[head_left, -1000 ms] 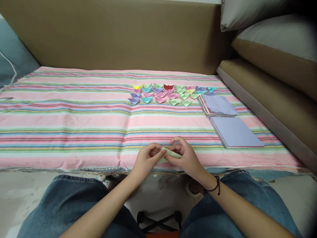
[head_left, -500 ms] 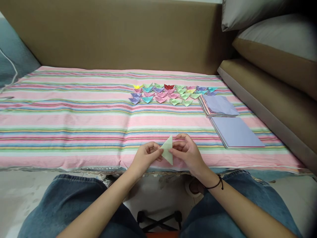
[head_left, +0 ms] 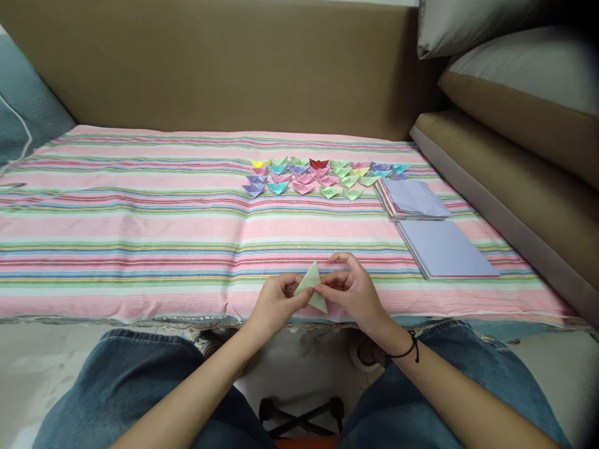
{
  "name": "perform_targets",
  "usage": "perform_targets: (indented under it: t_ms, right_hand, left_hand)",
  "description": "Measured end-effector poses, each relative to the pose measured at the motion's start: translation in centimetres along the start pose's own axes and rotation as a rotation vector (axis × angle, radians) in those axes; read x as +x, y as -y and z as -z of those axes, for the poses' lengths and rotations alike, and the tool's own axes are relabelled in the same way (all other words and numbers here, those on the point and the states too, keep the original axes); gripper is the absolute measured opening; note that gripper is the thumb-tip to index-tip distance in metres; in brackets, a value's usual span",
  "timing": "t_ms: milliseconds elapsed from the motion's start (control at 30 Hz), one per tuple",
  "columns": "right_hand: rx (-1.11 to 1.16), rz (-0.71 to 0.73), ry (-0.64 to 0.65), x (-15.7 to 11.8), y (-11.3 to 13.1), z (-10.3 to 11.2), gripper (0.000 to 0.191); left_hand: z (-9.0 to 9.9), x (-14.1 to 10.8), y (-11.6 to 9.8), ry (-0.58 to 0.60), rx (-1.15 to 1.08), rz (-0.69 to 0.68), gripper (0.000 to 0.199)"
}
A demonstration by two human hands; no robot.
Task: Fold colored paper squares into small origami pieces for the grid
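A small pale green folded paper triangle (head_left: 309, 280) is held over the front part of the striped cloth, one point facing up and away from me. My left hand (head_left: 279, 300) pinches it from the left, thumb lying across its front. From the right, my right hand (head_left: 354, 290) grips its edge between thumb and index finger, while another finger lifts away. The two thumb tips nearly meet on the paper. Fingers behind the triangle are partly hidden.
Rows of small folded paper boats (head_left: 304, 178) in several colours stand farther back on the striped cloth (head_left: 140, 231). Two stacks of square paper, a rear stack (head_left: 418, 198) and a front stack (head_left: 447, 248), lie at the right. Cushions (head_left: 510, 156) rise beyond them.
The paper triangle has tilted and shifted slightly left and towards me. My left thumb has slid farther across it, and my right fingertips have followed leftward.
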State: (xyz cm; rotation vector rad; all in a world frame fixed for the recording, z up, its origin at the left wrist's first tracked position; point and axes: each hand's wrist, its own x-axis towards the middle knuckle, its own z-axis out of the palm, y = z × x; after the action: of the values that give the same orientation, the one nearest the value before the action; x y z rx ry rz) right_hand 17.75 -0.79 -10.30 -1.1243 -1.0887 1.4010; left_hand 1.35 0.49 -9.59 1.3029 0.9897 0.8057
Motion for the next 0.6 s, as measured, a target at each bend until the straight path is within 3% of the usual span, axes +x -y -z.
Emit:
perform_targets:
  t_ms: [300,600]
  right_hand:
    - [0.061,-0.008,-0.088,0.6,1.0,0.9,0.057]
    - [0.104,-0.008,-0.076,0.8,1.2,0.9,0.049]
  left_hand:
    - [0.5,0.5,-0.8,-0.051,-0.063,0.038,0.027]
    - [1.2,0.4,-1.2,0.026,-0.075,0.048,0.026]
